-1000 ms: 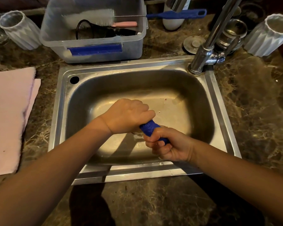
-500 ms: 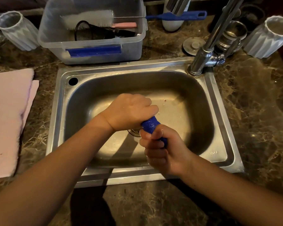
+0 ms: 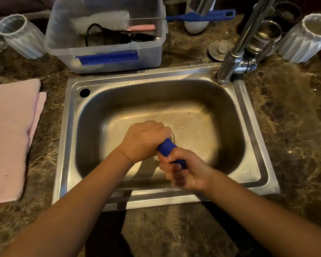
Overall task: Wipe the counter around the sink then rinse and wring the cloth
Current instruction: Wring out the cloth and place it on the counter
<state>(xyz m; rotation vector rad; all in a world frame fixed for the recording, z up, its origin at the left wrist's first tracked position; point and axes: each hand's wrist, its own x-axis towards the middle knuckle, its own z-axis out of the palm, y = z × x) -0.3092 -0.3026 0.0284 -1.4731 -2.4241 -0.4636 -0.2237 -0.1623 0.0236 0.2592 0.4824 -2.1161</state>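
Both the left hand (image 3: 144, 140) and the right hand (image 3: 185, 169) squeeze tight around the rolled blue cloth (image 3: 167, 147) over the middle of the sink (image 3: 256, 175), and if wet fingers slip, it could drop by the drain.

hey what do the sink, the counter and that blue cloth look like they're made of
Sink: likely stainless steel, brushed, with dull grey reflections. Counter: looks like polished brown marble or an imitation, veined and glossy. Cloth: blue textured fabric, perhaps microfibre, twisted tight between both fists.
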